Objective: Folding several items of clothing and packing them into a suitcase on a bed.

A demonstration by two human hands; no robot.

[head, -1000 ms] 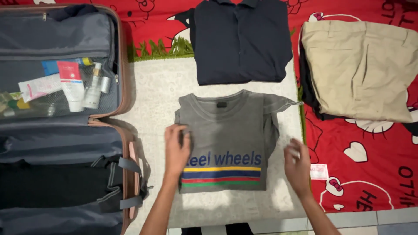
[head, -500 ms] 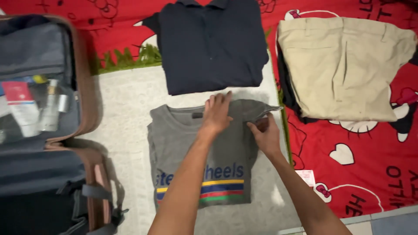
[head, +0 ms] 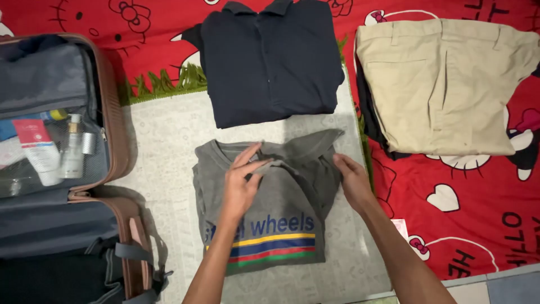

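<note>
Lying flat on the pale mat just right of the open suitcase, the grey T-shirt is pinned by the spread left hand while the right hand, fingers together, tucks its sleeve inward.

Left hand, right hand: seemingly flat.
</note>
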